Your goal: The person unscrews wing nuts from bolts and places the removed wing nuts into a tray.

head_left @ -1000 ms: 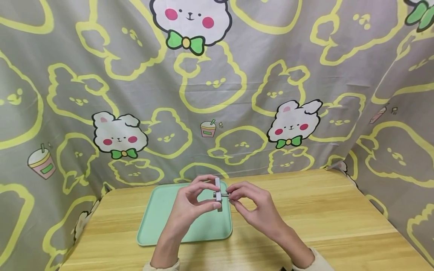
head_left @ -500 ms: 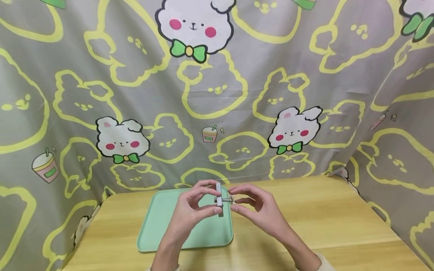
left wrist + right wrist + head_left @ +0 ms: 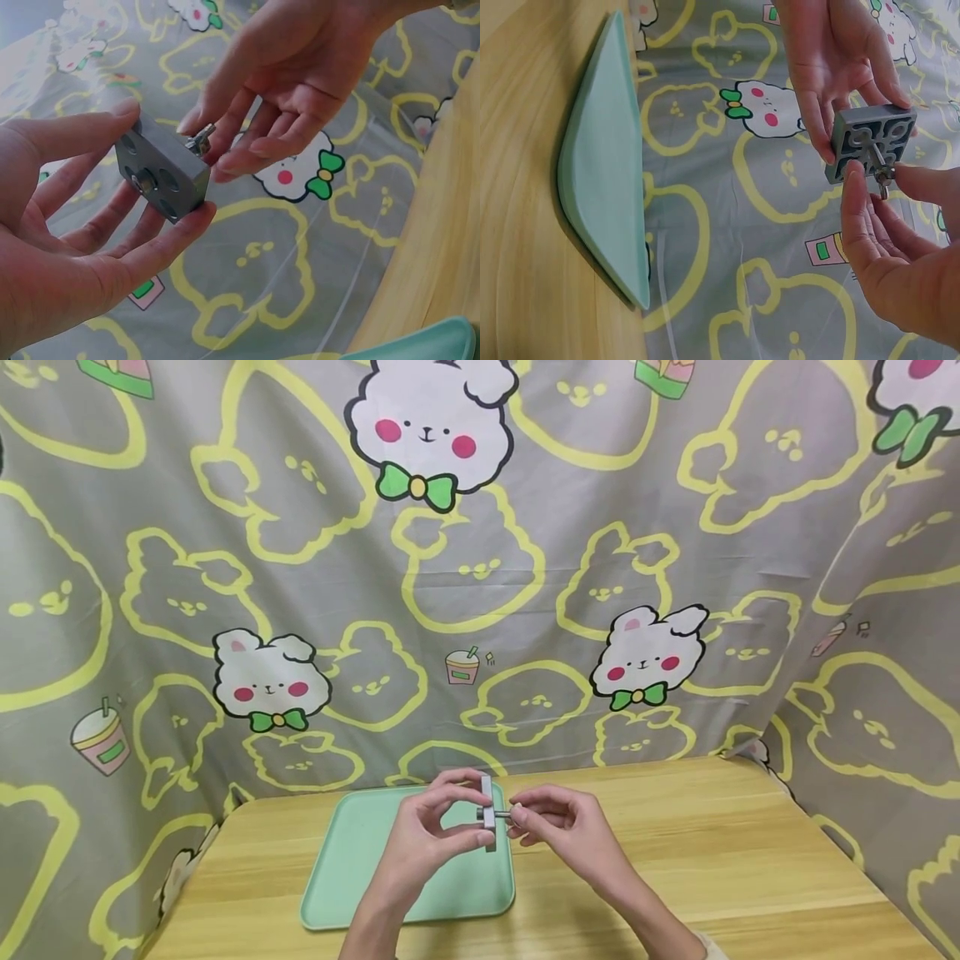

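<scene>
A square grey block (image 3: pixel 488 789) with several round holes is held upright by my left hand (image 3: pixel 420 831), thumb on one edge and fingers on the opposite one. A metal bolt (image 3: pixel 877 155) runs through the block's middle. Its round head (image 3: pixel 143 180) faces left, and the shank sticks out to the right. Near the shank's end sits a wing nut (image 3: pixel 885 175), which the thumb and fingers of my right hand (image 3: pixel 566 822) pinch. In the head view those fingertips partly hide the nut. Both hands are above the table, by the tray's right side.
Beneath the left hand a pale green tray (image 3: pixel 352 860) lies on the wooden table (image 3: pixel 675 843). Behind and along the sides hangs a grey curtain (image 3: pixel 525 643) printed with rabbits and yellow outlines.
My right fingers came apart around the wing nut half a second ago and are now together on it, the thumb further forward. The left hand keeps its hold on the block. The head view has tilted slightly.
</scene>
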